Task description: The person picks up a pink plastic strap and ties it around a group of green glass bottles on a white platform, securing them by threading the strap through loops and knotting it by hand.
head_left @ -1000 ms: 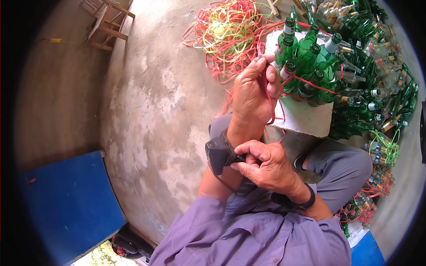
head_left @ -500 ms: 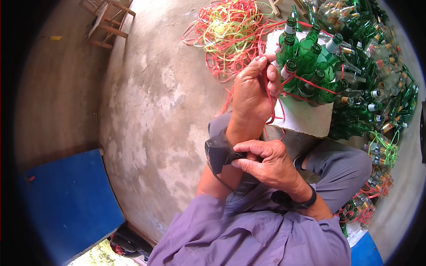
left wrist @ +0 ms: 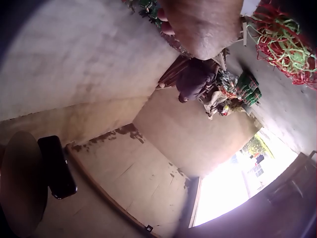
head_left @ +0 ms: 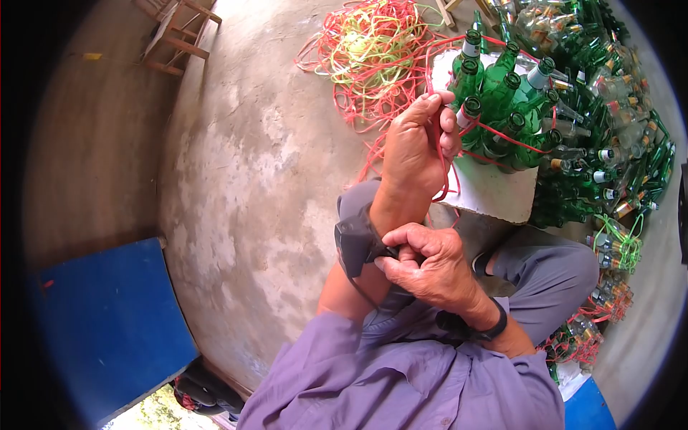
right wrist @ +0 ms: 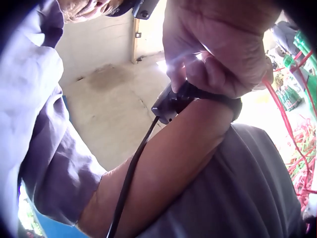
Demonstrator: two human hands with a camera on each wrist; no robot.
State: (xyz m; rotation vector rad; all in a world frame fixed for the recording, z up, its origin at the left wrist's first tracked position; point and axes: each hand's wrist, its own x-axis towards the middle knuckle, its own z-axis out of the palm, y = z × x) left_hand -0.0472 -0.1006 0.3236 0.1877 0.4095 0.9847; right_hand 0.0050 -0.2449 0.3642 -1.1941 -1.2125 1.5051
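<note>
In the head view my left hand (head_left: 418, 150) is raised palm up, its fingers curled round a red plastic strap (head_left: 440, 154) beside the green bottles (head_left: 494, 97). Red strap loops round these upright bottles, which stand on a white board (head_left: 494, 188). My right hand (head_left: 433, 269) pinches the side of the black wrist camera (head_left: 352, 245) on my left wrist. The right wrist view shows my right hand (right wrist: 218, 47) close up, its curled fingers at the black device (right wrist: 168, 105), with a cable running down the left forearm.
A tangle of red and green strap (head_left: 373, 54) lies on the floor beyond my left hand. Many loose bottles (head_left: 609, 136) are heaped at the right. A blue panel (head_left: 115, 330) is at lower left, a wooden stool (head_left: 175, 36) at upper left.
My left hand has shifted slightly to the right, with the strap in its fingers. My right hand keeps its pinch at the wrist camera, moving slightly with it.
</note>
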